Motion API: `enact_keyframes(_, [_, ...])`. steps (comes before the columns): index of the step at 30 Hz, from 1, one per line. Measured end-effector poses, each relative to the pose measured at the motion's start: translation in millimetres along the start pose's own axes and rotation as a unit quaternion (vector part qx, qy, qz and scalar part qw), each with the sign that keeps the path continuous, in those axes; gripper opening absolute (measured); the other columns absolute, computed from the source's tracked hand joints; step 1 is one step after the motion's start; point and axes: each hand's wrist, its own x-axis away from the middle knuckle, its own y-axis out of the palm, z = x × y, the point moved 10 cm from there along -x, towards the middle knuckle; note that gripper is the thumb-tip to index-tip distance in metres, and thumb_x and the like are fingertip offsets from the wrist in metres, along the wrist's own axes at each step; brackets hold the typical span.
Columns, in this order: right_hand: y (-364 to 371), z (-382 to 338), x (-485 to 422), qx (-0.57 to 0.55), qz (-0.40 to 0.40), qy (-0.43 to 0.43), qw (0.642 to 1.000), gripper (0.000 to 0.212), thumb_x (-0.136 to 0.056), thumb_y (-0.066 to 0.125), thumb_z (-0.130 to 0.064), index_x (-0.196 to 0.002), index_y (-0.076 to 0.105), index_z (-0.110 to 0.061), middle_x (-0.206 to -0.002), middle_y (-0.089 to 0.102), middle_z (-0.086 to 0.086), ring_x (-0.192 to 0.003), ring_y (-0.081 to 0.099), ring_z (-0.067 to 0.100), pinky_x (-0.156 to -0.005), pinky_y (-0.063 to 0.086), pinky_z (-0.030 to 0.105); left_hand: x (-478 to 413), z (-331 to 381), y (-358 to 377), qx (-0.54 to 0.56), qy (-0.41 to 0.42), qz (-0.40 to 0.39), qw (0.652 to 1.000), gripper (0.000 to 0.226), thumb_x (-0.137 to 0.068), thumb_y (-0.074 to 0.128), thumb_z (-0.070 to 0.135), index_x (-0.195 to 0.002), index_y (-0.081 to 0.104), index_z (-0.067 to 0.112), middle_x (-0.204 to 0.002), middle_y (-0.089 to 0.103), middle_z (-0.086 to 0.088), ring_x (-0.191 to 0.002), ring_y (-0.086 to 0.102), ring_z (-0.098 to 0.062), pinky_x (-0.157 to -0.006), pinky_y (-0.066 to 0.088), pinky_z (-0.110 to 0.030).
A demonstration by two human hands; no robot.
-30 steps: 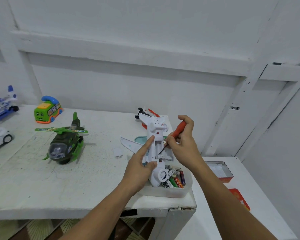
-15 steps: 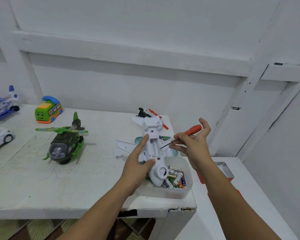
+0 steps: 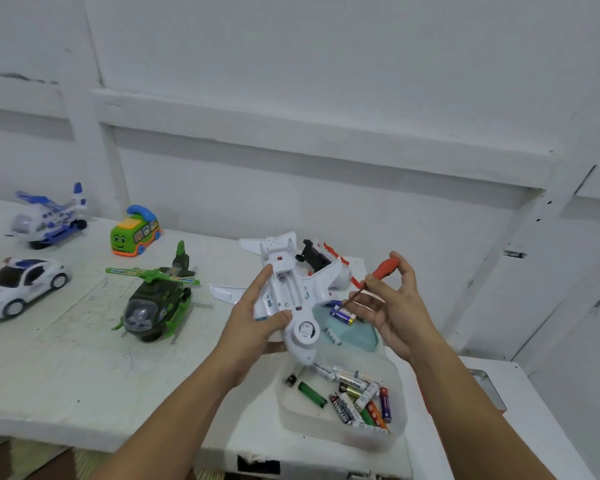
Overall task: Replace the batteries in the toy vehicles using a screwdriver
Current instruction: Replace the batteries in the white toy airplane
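My left hand (image 3: 257,315) grips a white toy plane (image 3: 288,292) belly-up above the table, its battery bay open and showing empty slots. To its right, my right hand (image 3: 392,306) holds a red-handled screwdriver (image 3: 383,268) between thumb and fingers, its tip pointing down-left, clear of the plane. A clear tray (image 3: 395,434) at the table's near right corner holds several loose batteries (image 3: 357,396). A teal tray (image 3: 364,336) behind it carries a few more batteries (image 3: 342,315).
A green helicopter (image 3: 156,299) stands left of the plane. Further left sit a white police car (image 3: 18,287), a blue-white helicopter (image 3: 49,220) and a green bus toy (image 3: 136,232). A red-white toy (image 3: 326,261) lies behind the plane. A lower white table (image 3: 520,393) is at right.
My right hand has drawn the screwdriver away from the plane to the right. My left hand has tilted the plane flatter, showing the open battery bay. The view has shifted left and down.
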Motion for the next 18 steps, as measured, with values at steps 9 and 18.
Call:
enact_keyframes(9, [44.2,30.6,-55.3,0.142,0.004,0.040,0.989,0.066,-0.091,0.057,0.007,-0.134,0.034,-0.038,-0.083,0.065,0.014,-0.058,0.063,0.022,-0.060,0.061,0.041,-56.9,69.4,-49.6,-0.033,0.069,0.011,0.997,0.075,-0.093,0.059,-0.005,-0.139,0.042,0.052,-0.146,0.045,0.011,-0.092,0.071,-0.010,-0.064,0.059,-0.033])
enact_keyframes(18, [83.0,105.5,-98.9,0.449,-0.017,0.108,0.887,0.061,-0.081,0.071,0.003,-0.125,0.042,-0.029,-0.077,0.063,0.014,-0.064,0.068,0.030,-0.059,0.061,0.043,-114.7,83.5,-73.7,-0.042,0.048,-0.035,0.997,0.079,-0.092,0.059,-0.005,-0.142,0.036,0.052,-0.127,0.043,0.018,-0.102,0.065,-0.014,-0.067,0.062,-0.035])
